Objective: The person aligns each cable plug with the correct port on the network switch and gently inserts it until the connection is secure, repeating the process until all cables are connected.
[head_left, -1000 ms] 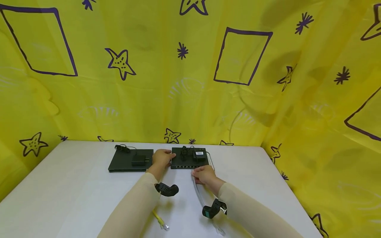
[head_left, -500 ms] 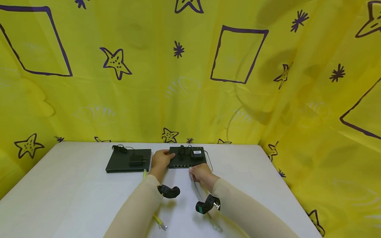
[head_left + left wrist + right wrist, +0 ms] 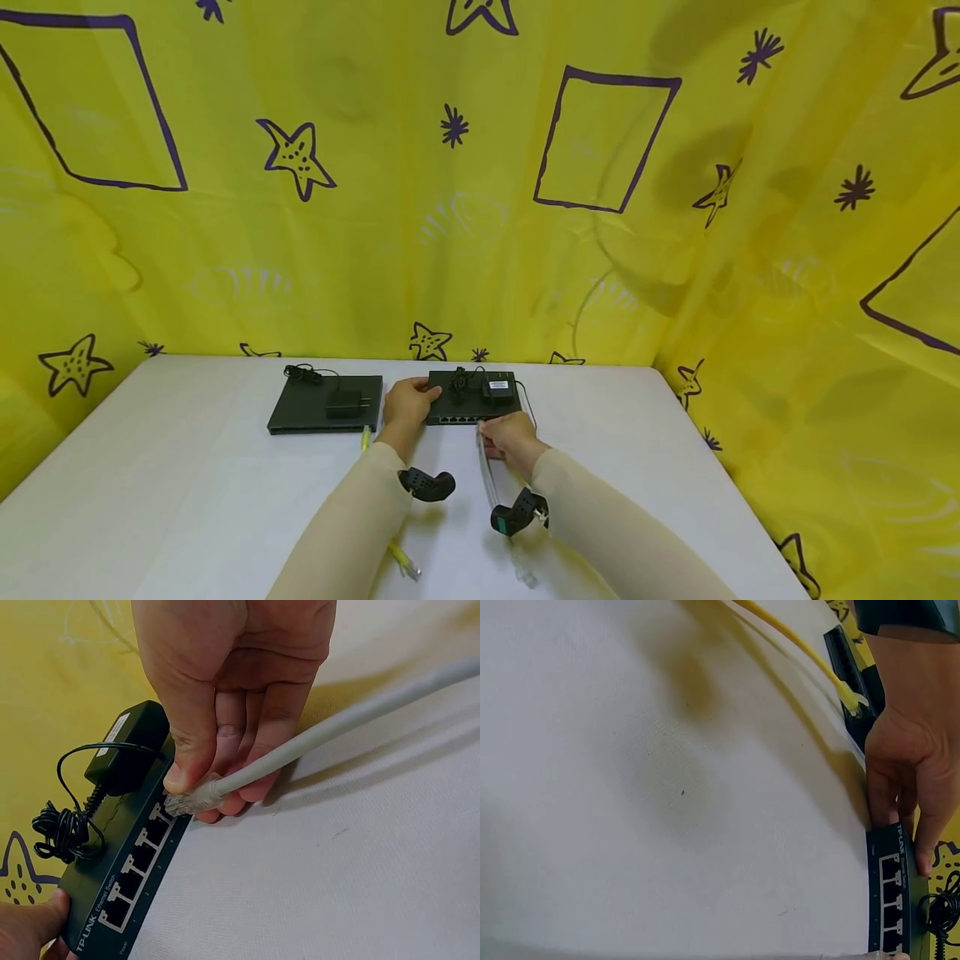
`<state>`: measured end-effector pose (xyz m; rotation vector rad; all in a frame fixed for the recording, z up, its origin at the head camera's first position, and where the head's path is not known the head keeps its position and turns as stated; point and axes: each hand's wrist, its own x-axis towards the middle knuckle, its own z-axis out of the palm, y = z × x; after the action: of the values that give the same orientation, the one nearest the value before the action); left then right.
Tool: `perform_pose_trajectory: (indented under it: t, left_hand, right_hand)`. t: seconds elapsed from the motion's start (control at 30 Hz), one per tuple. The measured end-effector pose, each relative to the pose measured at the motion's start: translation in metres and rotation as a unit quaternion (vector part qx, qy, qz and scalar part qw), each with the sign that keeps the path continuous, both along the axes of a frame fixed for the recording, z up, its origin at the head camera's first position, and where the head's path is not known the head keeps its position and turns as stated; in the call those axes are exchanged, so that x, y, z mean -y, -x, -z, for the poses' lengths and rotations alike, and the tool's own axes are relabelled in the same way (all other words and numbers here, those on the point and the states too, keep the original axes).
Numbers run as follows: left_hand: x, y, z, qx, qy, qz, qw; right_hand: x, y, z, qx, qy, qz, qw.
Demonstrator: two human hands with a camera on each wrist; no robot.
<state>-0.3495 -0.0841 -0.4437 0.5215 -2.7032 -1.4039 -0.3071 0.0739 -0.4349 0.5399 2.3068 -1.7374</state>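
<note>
My left hand grips the left end of a black TP-LINK Ethernet switch, thumb on top, as the right wrist view also shows. At the front of the switch, my right hand pinches the clear plug of a grey network cable between thumb and fingers. The plug's tip is at the row of ports, toward the right end. Whether it sits inside a port cannot be told. Several ports nearer the left hand show bare. The cable's other end hangs below my right wrist.
A power adapter and its bundled cord lie on the switch. Left of it sits another black box with its own adapter on top. A yellow network cable meets that box's front; its loose plug lies under my left forearm.
My right hand has brought the grey cable's plug up to the switch's ports. The cable's loose end has swung left. My left hand keeps its grip on the switch.
</note>
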Motion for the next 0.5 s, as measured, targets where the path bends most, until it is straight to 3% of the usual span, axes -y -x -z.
perform_pose_trajectory:
  t: [0.5]
  left_hand:
    - [-0.0028,-0.0017,0.0010,-0.002,0.006,-0.006,1.0000]
  right_hand:
    - [0.0028,0.0015,0.0015,-0.003,0.022,0.038,0.999]
